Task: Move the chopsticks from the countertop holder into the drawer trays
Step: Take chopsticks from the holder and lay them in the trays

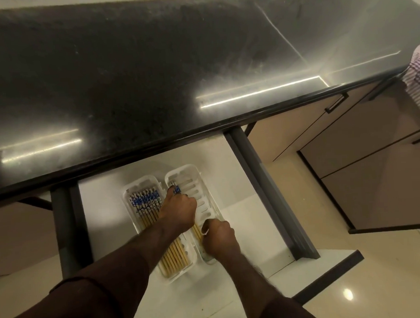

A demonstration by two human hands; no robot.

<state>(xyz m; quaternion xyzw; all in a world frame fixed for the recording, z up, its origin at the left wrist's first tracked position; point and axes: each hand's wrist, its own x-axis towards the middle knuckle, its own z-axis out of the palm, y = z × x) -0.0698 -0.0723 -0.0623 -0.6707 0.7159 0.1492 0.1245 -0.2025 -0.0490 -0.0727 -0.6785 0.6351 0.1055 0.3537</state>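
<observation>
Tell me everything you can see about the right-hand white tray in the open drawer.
The right tray is a long white, plastic-looking tray with rounded corners and a slotted floor. It lies flat in the open drawer, right beside the left tray, which is full of chopsticks. It is mostly empty: the left hand holds blue-patterned chopsticks along its left side, and the right hand grips their wooden ends at its near end.

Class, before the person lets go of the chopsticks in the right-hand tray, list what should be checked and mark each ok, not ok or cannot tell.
1. Drawer pulled open: ok.
2. Right tray has free room: ok.
3. Left tray already holds a row of chopsticks: ok.
4. Left hand holds the patterned ends over the right tray: ok.
5. Right hand steadies the plain ends: ok.
6. Held chopsticks lying flat in the tray: cannot tell.
</observation>
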